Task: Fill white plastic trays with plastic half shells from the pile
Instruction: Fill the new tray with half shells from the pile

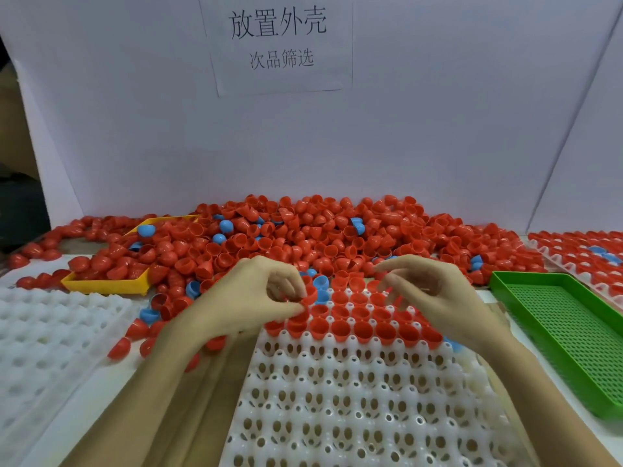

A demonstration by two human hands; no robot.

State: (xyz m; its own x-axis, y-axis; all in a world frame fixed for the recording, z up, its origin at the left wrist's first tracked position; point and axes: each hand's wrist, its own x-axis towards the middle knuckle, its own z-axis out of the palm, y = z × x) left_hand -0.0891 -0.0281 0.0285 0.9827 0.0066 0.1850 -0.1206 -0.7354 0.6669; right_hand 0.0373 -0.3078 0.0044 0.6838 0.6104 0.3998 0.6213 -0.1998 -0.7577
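Red half shell (308,295) pinched in left hand (256,298) over white tray (354,399), far rows filled, near sockets bare; right hand (435,298) fingers loosely curled, apparently holding nothing, beside pile (320,230) beyond tray, likely for next pick

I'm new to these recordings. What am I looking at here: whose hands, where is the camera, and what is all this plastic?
One picture, from a camera worn on a person's head, looking down at their own bare hands. No machine. The left hand pinches a red plastic half shell over the white plastic tray with round pockets, whose far rows are already filled. The right hand has curled fingers; whether it holds anything is unclear. Behind lies a big pile of red and blue half shells. A yellow tray sits left, a green perforated tray right.
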